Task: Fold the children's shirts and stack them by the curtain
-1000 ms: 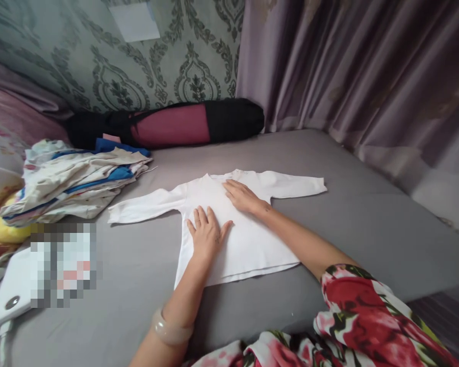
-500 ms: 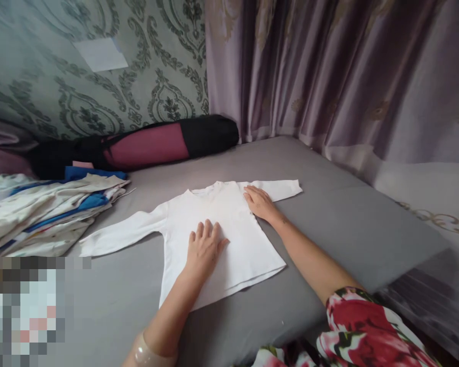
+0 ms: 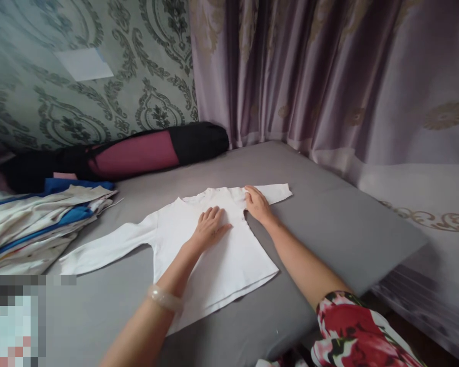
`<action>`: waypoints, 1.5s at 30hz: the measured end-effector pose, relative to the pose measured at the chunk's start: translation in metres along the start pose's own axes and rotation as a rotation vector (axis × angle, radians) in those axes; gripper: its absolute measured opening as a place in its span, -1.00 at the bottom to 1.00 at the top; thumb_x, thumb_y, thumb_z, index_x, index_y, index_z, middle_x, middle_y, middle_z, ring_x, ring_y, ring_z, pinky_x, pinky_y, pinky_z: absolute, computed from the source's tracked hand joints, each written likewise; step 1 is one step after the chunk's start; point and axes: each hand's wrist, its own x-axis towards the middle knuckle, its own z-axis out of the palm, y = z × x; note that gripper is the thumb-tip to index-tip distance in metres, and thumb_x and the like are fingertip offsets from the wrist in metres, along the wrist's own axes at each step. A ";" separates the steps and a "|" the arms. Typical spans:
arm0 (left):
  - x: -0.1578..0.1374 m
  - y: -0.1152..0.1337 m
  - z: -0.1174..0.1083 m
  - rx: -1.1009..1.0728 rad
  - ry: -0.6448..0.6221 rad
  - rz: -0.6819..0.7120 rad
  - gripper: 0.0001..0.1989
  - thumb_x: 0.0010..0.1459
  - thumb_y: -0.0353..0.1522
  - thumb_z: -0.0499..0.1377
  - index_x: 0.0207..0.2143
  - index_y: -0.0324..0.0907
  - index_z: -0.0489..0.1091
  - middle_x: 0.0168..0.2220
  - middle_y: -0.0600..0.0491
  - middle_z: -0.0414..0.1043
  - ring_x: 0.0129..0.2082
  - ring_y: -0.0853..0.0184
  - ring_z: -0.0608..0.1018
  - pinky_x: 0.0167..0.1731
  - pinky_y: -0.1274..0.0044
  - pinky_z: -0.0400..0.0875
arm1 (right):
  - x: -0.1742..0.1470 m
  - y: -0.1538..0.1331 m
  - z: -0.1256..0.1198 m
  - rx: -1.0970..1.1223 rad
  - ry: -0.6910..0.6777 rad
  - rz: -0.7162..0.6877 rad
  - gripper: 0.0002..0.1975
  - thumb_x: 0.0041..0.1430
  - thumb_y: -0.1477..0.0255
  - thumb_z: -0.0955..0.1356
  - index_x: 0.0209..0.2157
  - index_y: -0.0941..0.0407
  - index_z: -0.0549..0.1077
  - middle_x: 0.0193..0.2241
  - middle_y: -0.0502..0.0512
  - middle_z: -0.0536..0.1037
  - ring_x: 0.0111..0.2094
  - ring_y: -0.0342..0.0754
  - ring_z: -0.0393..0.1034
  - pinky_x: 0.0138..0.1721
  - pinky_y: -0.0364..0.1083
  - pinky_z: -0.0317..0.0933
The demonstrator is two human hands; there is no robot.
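A white long-sleeved shirt (image 3: 218,265) lies spread on the grey bed surface, its neckline away from me and one sleeve stretched out to each side. My left hand (image 3: 211,228) rests palm down on the upper middle of the shirt, fingers extended and thumb out to the side. At the right shoulder, where the sleeve begins, my right hand (image 3: 258,205) has its fingers bent over the cloth, which is wrinkled beside them. Its fingertips are partly hidden. A small dark gap shows under the shirt's edge just below that hand.
A pile of folded clothes (image 3: 42,224) sits at the left. Along the patterned wall lies a long black and maroon bag (image 3: 137,153). Purple curtains (image 3: 290,76) hang behind the bed's right side. The grey bed's edge (image 3: 398,270) drops off at the right.
My left hand has slid up the shirt toward the neckline. My right hand stays at the shoulder, where the cloth is now more wrinkled. The view has shifted slightly right.
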 end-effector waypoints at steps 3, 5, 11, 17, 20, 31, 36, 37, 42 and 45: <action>0.017 0.001 0.000 -0.042 0.017 0.007 -0.45 0.30 -0.10 -0.07 0.22 -0.21 0.11 0.31 -0.17 0.05 0.32 0.07 0.09 0.24 0.26 0.03 | 0.002 0.007 -0.006 -0.046 0.043 0.085 -0.62 0.25 0.52 0.14 0.00 0.24 0.44 0.01 0.29 0.49 0.07 0.01 0.34 0.13 -0.03 0.15; 0.028 0.001 0.002 -0.059 0.032 0.008 -0.46 0.30 -0.11 -0.08 0.24 -0.19 0.11 0.32 -0.15 0.05 0.33 0.09 0.07 0.25 0.23 -0.01 | 0.003 0.012 -0.009 -0.090 0.067 0.146 -0.62 0.23 0.53 0.15 -0.01 0.25 0.44 -0.01 0.30 0.50 0.04 0.03 0.34 0.11 -0.03 0.16; 0.055 -0.001 0.014 -0.056 0.099 -0.002 -0.42 0.31 -0.08 -0.10 0.27 -0.18 0.08 0.32 -0.14 0.05 0.33 0.08 0.06 0.26 0.20 -0.04 | 0.004 0.024 -0.020 -0.252 0.103 0.309 -0.60 0.20 0.55 0.15 -0.01 0.28 0.44 -0.03 0.31 0.51 0.01 0.06 0.35 0.07 -0.04 0.14; 0.068 0.003 0.018 -0.018 0.175 -0.056 -0.44 0.32 -0.08 -0.14 0.26 -0.16 0.13 0.30 -0.14 0.08 0.31 0.09 0.10 0.25 0.25 -0.03 | 0.004 0.031 -0.030 -0.327 0.109 0.381 -0.60 0.18 0.58 0.15 -0.03 0.27 0.46 -0.03 0.29 0.52 0.00 0.05 0.36 0.05 -0.07 0.13; 0.072 0.007 0.020 -0.020 0.209 -0.100 -0.45 0.32 -0.08 -0.14 0.25 -0.12 0.15 0.29 -0.13 0.11 0.29 0.10 0.13 0.23 0.25 0.01 | 0.004 0.031 -0.031 -0.337 0.113 0.414 -0.59 0.16 0.59 0.16 -0.03 0.24 0.47 -0.03 0.27 0.52 -0.01 0.05 0.37 0.06 -0.04 0.11; 0.081 0.013 0.020 -0.047 0.298 -0.188 -0.48 0.30 -0.07 -0.13 0.21 -0.03 0.20 0.21 -0.12 0.17 0.18 0.02 0.19 0.13 0.19 0.08 | 0.000 0.044 -0.047 -0.454 0.187 0.681 -0.61 0.14 0.44 0.25 0.01 0.22 0.39 0.03 0.37 0.40 0.10 0.22 0.23 0.10 0.18 -0.02; 0.077 0.009 0.021 -0.101 0.331 -0.166 -0.51 0.29 -0.09 -0.08 0.17 -0.08 0.25 0.17 -0.11 0.21 0.14 0.06 0.23 0.12 0.25 0.12 | 0.002 0.045 -0.051 -0.497 0.171 0.756 -0.59 0.12 0.37 0.28 0.00 0.24 0.36 0.00 0.41 0.41 0.06 0.27 0.23 0.02 0.18 0.05; 0.076 0.008 0.021 -0.116 0.340 -0.162 -0.53 0.28 -0.10 -0.06 0.13 -0.09 0.28 0.16 -0.10 0.21 0.13 0.08 0.24 0.11 0.27 0.13 | 0.003 0.045 -0.052 -0.501 0.170 0.766 -0.59 0.12 0.37 0.28 -0.01 0.24 0.37 0.00 0.42 0.41 0.06 0.27 0.23 0.00 0.18 0.07; 0.074 0.004 0.022 -0.152 0.349 -0.056 -0.59 0.26 -0.12 0.00 0.05 -0.13 0.33 0.20 -0.06 0.22 0.16 0.10 0.21 0.11 0.29 0.15 | 0.006 0.044 -0.055 -0.473 0.187 0.847 -0.55 0.10 0.34 0.31 0.00 0.25 0.40 0.00 0.43 0.42 0.06 0.28 0.24 0.00 0.19 0.08; 0.074 0.004 0.022 -0.172 0.319 -0.004 -0.57 0.24 -0.11 0.02 0.07 -0.13 0.32 0.21 -0.03 0.24 0.17 0.07 0.21 0.12 0.25 0.13 | 0.007 0.047 -0.058 -0.416 0.185 0.893 -0.61 0.09 0.32 0.33 -0.06 0.20 0.47 -0.04 0.38 0.46 0.07 0.27 0.26 0.04 0.22 0.08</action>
